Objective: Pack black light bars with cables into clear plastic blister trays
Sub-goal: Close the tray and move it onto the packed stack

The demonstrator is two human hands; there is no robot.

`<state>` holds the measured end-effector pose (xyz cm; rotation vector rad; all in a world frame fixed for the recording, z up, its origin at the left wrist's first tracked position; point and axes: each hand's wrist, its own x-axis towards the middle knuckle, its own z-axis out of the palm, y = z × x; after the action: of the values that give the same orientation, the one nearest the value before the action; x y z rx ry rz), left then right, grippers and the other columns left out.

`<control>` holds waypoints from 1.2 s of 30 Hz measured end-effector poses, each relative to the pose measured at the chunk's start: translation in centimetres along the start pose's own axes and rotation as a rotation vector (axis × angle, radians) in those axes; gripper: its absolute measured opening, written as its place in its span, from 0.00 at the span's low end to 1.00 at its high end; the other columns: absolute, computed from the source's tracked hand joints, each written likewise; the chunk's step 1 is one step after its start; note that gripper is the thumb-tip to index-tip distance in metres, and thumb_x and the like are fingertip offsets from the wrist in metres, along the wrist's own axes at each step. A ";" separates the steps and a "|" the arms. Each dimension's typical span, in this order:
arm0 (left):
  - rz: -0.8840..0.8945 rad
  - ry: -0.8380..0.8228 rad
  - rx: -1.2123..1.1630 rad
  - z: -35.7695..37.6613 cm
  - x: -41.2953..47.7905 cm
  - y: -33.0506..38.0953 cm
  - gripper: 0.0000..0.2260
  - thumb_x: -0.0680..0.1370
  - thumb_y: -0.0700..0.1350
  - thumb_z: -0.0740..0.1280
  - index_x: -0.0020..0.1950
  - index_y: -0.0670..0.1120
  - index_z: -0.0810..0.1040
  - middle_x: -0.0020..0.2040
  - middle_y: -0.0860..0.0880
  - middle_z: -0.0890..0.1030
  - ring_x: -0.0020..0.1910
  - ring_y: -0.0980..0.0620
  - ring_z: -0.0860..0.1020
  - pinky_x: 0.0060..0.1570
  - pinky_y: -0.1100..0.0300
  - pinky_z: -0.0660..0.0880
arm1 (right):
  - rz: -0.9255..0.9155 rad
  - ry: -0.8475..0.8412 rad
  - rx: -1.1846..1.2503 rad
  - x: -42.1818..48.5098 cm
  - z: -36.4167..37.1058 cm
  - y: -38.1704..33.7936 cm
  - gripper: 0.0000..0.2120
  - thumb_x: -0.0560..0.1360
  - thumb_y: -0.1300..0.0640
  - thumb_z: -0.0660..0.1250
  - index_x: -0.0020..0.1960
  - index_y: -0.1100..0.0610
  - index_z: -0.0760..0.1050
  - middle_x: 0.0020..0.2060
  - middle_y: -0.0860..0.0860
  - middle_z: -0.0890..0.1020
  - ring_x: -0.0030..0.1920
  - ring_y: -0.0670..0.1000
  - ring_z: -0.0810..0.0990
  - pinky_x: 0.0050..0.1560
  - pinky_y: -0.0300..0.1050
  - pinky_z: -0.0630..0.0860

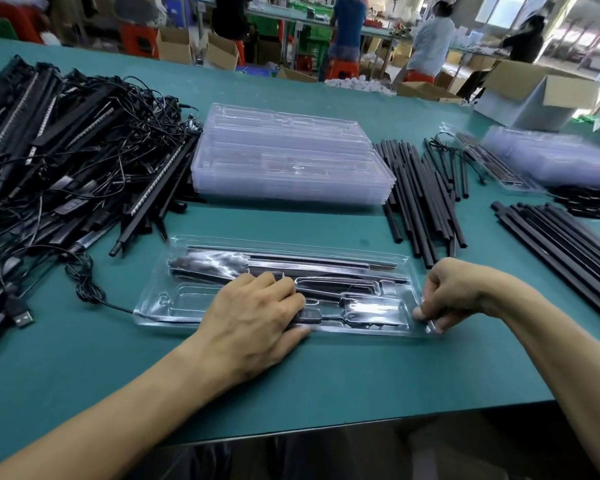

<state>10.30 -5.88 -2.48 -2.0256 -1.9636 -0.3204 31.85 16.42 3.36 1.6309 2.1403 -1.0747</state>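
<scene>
Left hand [253, 317] curled on cable [331, 318] in blister tray [174, 292] — right hand [454, 292] pinching tray's right edge

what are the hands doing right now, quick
left hand: closed, pinching the cable's black controller over the blister tray
right hand: closed, pinching the right edge of that tray

A clear blister tray [187, 299] is seen at lower centre of the frame, with black light bars [291, 263] laid in its upper channels. A black inline controller [309, 315] is pinched by the left hand [253, 313]; the tray's right end is gripped by the right hand [444, 292]. A stack of empty trays [284, 154] is seen above it.
</scene>
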 end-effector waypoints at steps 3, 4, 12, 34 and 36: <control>-0.018 -0.015 -0.011 0.0 0.1 0.1 0.20 0.77 0.64 0.54 0.48 0.53 0.78 0.45 0.54 0.78 0.43 0.49 0.77 0.43 0.53 0.73 | 0.047 -0.017 -0.035 -0.5 -0.3 -0.8 0.13 0.66 0.68 0.79 0.36 0.64 0.73 0.30 0.63 0.82 0.29 0.58 0.83 0.29 0.44 0.80; -0.018 -0.014 -0.021 0.1 0.0 0.1 0.20 0.77 0.64 0.54 0.48 0.53 0.79 0.46 0.54 0.78 0.43 0.50 0.77 0.43 0.53 0.74 | 0.066 0.012 -0.092 -1.1 -0.3 -1.2 0.14 0.66 0.65 0.80 0.37 0.64 0.73 0.30 0.61 0.82 0.29 0.58 0.83 0.31 0.45 0.81; -0.056 0.066 -0.086 0.7 -1.4 -0.1 0.17 0.74 0.61 0.63 0.51 0.49 0.79 0.44 0.51 0.80 0.44 0.48 0.79 0.46 0.53 0.76 | -0.581 0.332 -0.240 -3.7 8.8 -7.9 0.10 0.71 0.45 0.72 0.36 0.50 0.78 0.32 0.46 0.80 0.37 0.46 0.78 0.36 0.39 0.72; -0.010 0.032 -0.066 0.3 -1.2 -0.5 0.18 0.76 0.61 0.62 0.54 0.50 0.82 0.45 0.53 0.82 0.47 0.49 0.79 0.50 0.53 0.72 | -0.312 -0.158 -0.591 -1.3 7.5 -16.5 0.13 0.66 0.59 0.80 0.41 0.63 0.77 0.29 0.57 0.84 0.30 0.53 0.85 0.44 0.53 0.84; -0.009 -0.004 -0.086 0.0 -1.1 -0.5 0.18 0.77 0.60 0.61 0.55 0.50 0.82 0.45 0.53 0.82 0.47 0.49 0.80 0.50 0.53 0.75 | -0.333 -0.137 -0.646 -1.4 7.7 -16.8 0.14 0.66 0.59 0.80 0.42 0.64 0.77 0.31 0.58 0.84 0.29 0.53 0.84 0.43 0.53 0.84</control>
<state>9.81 -6.95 -2.84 -2.0717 -1.9934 -0.4097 15.32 8.40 5.56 0.9080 2.3673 -0.4539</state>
